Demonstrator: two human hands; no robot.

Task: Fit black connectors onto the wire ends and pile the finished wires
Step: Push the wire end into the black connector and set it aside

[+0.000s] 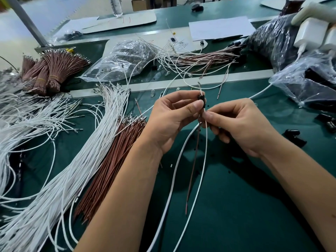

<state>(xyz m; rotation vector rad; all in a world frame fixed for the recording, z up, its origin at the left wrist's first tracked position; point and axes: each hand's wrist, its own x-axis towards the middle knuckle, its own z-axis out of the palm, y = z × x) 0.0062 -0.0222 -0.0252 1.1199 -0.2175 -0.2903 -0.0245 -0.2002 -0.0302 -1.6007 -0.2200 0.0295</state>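
My left hand (171, 117) pinches a small black connector (202, 100) between thumb and fingers above the green table. Just below the connector, my right hand (240, 122) pinches a white wire (205, 153). That wire's metal tip pokes out above the connector. A thin brown wire (193, 166) hangs down from the same spot. To the left lie a bundle of loose white wires (87, 151) and a bundle of brown wires (109, 166). A pile of wires with black connectors on their ends (203, 59) lies at the back.
Loose black connectors (292, 133) lie at the right. Clear plastic bags (125, 57) and dark bags of parts (272, 40) stand behind. Banded brown wire bundles (49, 73) sit at the far left. White chargers (311, 33) hang at the upper right.
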